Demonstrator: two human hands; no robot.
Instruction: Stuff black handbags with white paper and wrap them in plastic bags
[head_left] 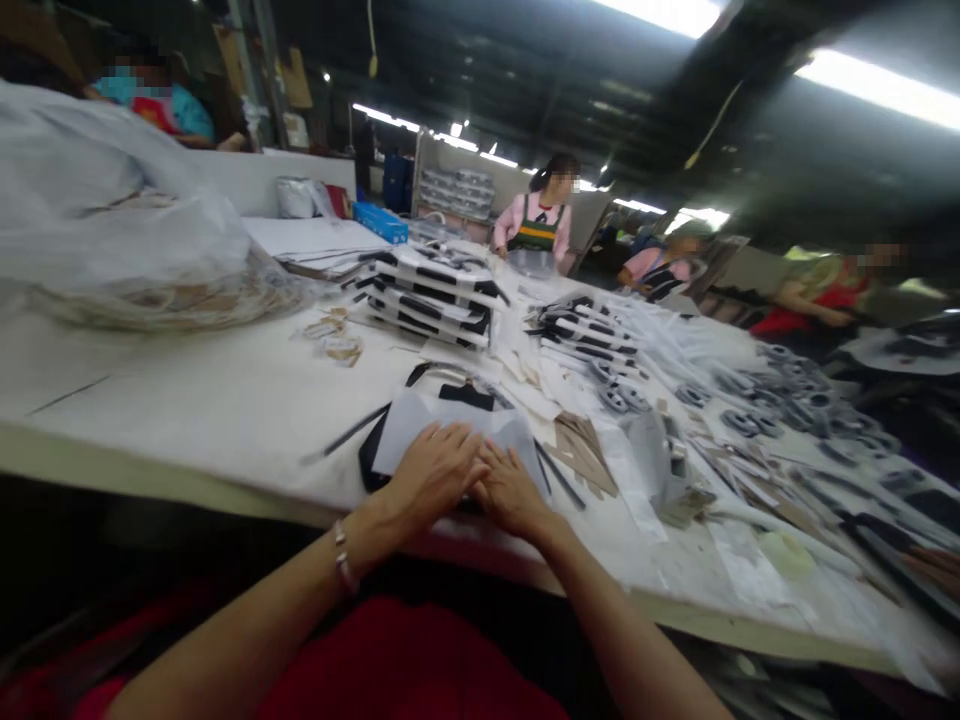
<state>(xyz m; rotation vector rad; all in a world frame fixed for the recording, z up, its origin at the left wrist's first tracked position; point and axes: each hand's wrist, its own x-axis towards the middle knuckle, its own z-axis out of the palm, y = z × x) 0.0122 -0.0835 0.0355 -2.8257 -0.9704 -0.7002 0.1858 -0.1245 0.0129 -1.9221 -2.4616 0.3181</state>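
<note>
Both of my hands lie on a white sheet [401, 430] that covers most of a black item [369, 462], which looks like a handbag lying flat at the table's near edge. My left hand [441, 462] rests palm down with fingers stretched out. Beside it, fingertips touching or nearly so, my right hand [514, 488] is also flat with fingers extended. A curved handle [442, 370] shows beyond the sheet's far edge. Dark straps stick out at the left [352, 430] and right [564, 478]. What lies under the palms is hidden.
Beyond the sheet stand two stacks of black-and-white wrapped items [431, 305] [589, 335]. A grey tape dispenser [660, 460] sits to the right, near many grey rolls [810, 405]. Large clear plastic bags [120, 220] fill the left. Several people work around the table, one opposite [536, 225].
</note>
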